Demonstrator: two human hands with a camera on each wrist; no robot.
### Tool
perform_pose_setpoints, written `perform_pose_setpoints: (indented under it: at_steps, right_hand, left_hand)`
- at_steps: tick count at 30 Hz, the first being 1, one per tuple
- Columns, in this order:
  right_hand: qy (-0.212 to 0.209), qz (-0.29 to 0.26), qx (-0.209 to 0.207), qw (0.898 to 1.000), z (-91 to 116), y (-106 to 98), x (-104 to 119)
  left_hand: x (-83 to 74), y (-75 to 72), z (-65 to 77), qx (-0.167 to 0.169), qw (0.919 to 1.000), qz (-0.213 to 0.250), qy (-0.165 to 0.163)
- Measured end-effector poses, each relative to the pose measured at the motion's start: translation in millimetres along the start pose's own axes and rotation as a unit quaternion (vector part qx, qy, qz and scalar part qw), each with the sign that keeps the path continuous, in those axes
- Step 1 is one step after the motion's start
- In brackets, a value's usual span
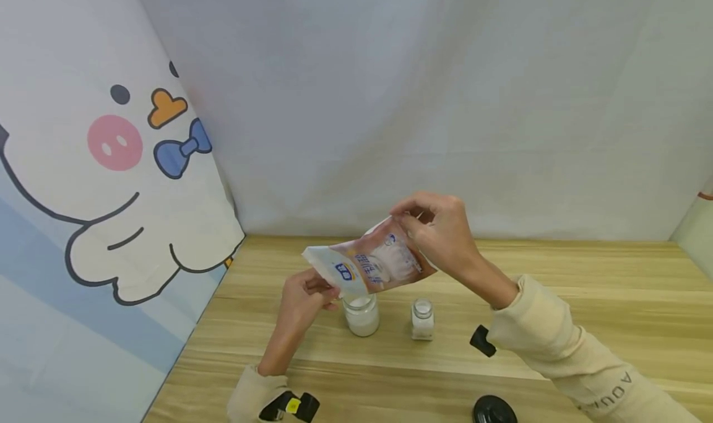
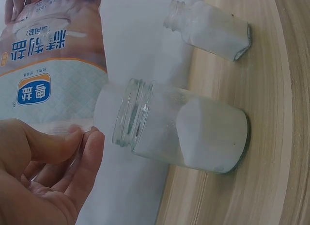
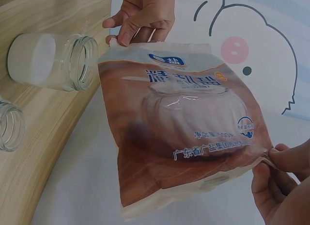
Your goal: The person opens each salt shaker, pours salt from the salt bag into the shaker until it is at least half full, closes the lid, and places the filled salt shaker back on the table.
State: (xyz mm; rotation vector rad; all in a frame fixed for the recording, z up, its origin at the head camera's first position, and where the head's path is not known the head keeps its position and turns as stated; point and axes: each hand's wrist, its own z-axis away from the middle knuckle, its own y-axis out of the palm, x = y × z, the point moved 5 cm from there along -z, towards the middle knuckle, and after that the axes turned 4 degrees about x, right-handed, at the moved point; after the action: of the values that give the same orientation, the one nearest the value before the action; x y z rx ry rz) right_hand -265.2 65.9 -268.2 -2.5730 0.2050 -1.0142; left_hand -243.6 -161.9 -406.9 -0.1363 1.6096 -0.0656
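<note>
A brown and pale-blue salt bag point(image 1: 384, 259) is held tilted above the table between both hands. My left hand point(image 1: 301, 302) pinches its lower, pale-blue end, close to the mouth of a round glass jar point(image 1: 362, 319). The opposite, higher end is pinched at a corner by my right hand point(image 1: 442, 231). In the left wrist view, the jar point(image 2: 191, 128) is partly filled with white grains, and the bag point(image 2: 53, 96) comes up beside its rim. Whether salt is flowing cannot be made out. A smaller square glass bottle point(image 1: 423, 325) with white contents stands right of the jar, uncapped.
A round black lid point(image 1: 494, 409) lies at the front edge of the view on the wooden table point(image 1: 601, 324). Behind the table hangs a pale curtain point(image 1: 445, 101), and a cartoon-printed cloth point(image 1: 139, 237) borders the left side.
</note>
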Motion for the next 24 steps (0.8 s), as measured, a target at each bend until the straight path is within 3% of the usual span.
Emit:
perform_pose_setpoints:
  at_steps: [24]
  right_hand:
    - [0.008, -0.01, 0.002, 1.0, 0.0, 1.2, -1.1]
  left_hand:
    - [2.3, 0.8, -3.0, -0.005, 0.9999, -0.01, -0.001]
